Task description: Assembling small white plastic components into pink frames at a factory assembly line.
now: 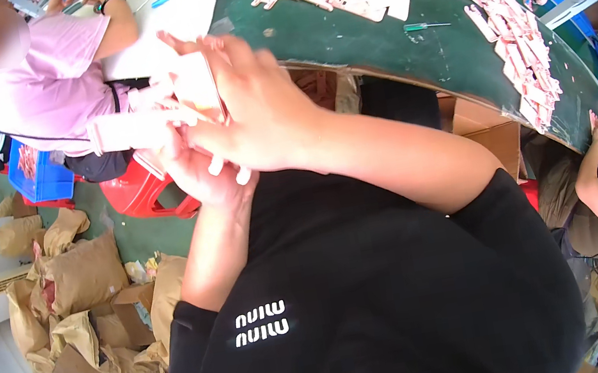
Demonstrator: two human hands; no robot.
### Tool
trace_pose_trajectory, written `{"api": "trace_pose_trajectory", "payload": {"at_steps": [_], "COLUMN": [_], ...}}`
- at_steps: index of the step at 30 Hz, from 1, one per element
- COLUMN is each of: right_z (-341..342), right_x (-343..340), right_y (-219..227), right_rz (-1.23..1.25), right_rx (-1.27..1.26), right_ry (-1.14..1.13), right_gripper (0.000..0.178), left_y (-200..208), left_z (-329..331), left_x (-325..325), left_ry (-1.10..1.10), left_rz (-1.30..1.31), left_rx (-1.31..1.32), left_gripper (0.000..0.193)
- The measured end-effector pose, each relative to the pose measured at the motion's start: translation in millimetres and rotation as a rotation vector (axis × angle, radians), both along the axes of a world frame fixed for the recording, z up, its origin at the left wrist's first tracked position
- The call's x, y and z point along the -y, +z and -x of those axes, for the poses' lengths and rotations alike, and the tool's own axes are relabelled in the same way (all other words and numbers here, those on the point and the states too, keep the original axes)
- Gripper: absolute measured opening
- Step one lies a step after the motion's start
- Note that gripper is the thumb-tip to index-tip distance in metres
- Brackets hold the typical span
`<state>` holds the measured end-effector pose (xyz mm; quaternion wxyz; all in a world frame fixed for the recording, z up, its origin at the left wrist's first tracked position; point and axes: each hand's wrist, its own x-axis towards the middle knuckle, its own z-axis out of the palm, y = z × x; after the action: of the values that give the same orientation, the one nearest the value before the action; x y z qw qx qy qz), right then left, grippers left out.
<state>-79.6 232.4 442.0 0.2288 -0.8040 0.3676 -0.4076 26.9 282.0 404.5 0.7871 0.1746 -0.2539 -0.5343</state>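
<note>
Pale-pink plastic pc (pixel 122 131), approx 10 o'clock in view, long axis pointing twd 9 from the grip; L hand (pixel 208 172), nearer, curled round underneath, R hand (pixel 267 113) clasping its top end.

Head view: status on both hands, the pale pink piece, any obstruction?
Left hand and right hand gripping pale pink piece. Right hand partly covers it. More pink pieces on green table, apart from hands.
</note>
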Motion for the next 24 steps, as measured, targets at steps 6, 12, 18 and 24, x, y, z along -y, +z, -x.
{"api": "trace_pose_trajectory", "payload": {"at_steps": [6, 12, 18, 24], "right_z": [57.6, 111.5, 137.6, 141.1], "right_x": [84.5, 237.6, 307.6, 305.3], "right_y": [108.6, 58.9, -38.6, -75.9], "right_rz": [-0.138, 0.066, -0.205, -0.242], "right_rx": [-0.025, 0.201, 0.372, 0.433], "right_ry": [0.032, 0.052, 0.112, -0.062], "right_gripper": [0.075, 0.061, 0.056, 0.054], "left_y": [59.4, 42.7, -1.5, -21.9], "left_z": [34.5, 92.7, 114.3, 113.0], "left_x": [119.2, 273.9, 313.5, 324.6], "left_ry": [-0.173, -0.196, -0.241, -0.192], "left_rz": [0.148, -0.025, -0.179, -0.192], "left_rx": [-0.072, 0.164, 0.328, 0.554], "left_gripper": [0.053, 0.037, 0.054, 0.054]}}
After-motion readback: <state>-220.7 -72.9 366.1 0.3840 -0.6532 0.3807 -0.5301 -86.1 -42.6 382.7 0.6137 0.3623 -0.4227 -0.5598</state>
